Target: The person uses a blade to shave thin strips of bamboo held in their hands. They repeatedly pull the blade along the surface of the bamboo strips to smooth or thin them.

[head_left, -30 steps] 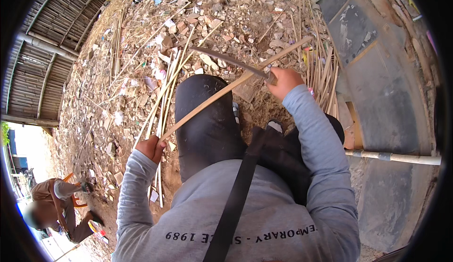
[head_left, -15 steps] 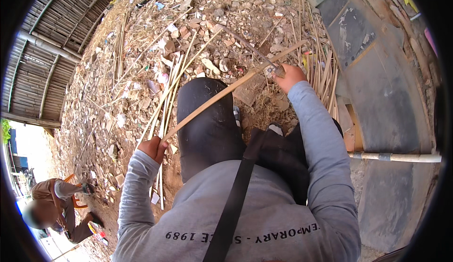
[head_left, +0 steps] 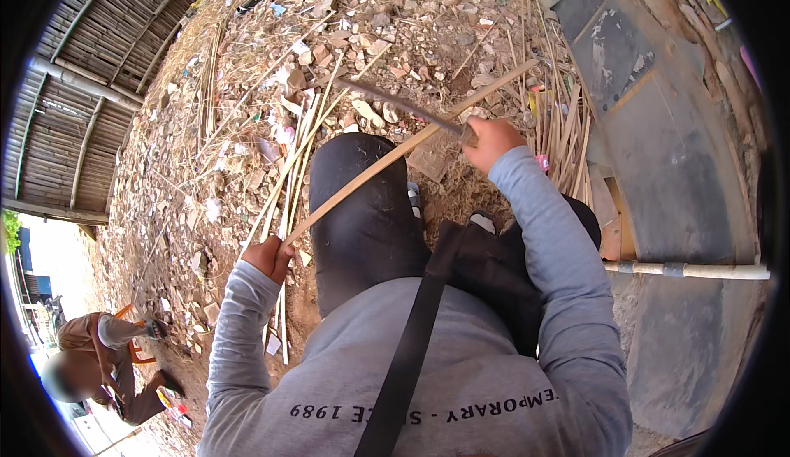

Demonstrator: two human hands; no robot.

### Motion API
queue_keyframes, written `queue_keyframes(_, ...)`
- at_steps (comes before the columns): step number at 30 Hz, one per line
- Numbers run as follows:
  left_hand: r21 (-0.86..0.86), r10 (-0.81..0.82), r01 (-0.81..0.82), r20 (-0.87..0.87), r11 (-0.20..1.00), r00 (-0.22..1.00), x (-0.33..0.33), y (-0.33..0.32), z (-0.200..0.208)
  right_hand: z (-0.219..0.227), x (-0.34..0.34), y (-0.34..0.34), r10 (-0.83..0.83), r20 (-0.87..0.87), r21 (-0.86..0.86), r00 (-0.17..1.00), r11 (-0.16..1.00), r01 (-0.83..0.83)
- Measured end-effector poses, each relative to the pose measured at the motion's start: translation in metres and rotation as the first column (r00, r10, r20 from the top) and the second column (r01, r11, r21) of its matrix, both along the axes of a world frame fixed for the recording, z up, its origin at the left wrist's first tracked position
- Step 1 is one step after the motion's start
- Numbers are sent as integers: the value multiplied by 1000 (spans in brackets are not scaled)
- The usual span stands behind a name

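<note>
Bamboo strip (head_left: 395, 157): long, pale, slanting from lower left to upper right across the person's dark-trousered knee (head_left: 366, 210). Left hand (head_left: 269, 258): closed around the strip's lower end. Right hand (head_left: 491, 141): fist closed on the handle of a long dark blade (head_left: 395, 102), which lies against the strip. Ground: rubble and litter, loose bamboo slivers (head_left: 288, 177) beside the knee. Second person (head_left: 99, 366) crouched at lower left.

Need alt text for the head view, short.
A seated person holds a long bamboo strip across their knee, left hand gripping its near end, right hand drawing a dark blade along it. Split strips litter the ground; another person crouches lower left.
</note>
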State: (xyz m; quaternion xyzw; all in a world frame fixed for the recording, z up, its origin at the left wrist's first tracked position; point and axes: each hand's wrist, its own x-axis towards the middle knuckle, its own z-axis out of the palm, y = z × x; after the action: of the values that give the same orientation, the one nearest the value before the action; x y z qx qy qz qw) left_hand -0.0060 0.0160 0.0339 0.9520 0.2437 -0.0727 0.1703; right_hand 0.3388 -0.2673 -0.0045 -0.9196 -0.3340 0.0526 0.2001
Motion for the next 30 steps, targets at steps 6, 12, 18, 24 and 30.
queue_keyframes(6,-17,-22,22,46,1000,999,4,0,-3,-24,34,-18,-145,-38,112,989,982,149)
queue_keyframes(12,-19,-33,33,20,999,999,-1,3,-6,-17,18,-15,31,-15,26,999,999,-30)
queue_keyframes(18,-50,-33,35,32,998,999,-1,8,-4,-15,35,-17,-182,-152,116,971,973,200)
queue_keyframes(24,-110,-9,7,-12,994,1000,5,4,0,-14,22,-12,-47,-118,45,992,998,52)
queue_keyframes(30,-63,-6,2,-69,998,998,1,5,4,-12,19,-3,-84,-53,34,995,996,86)
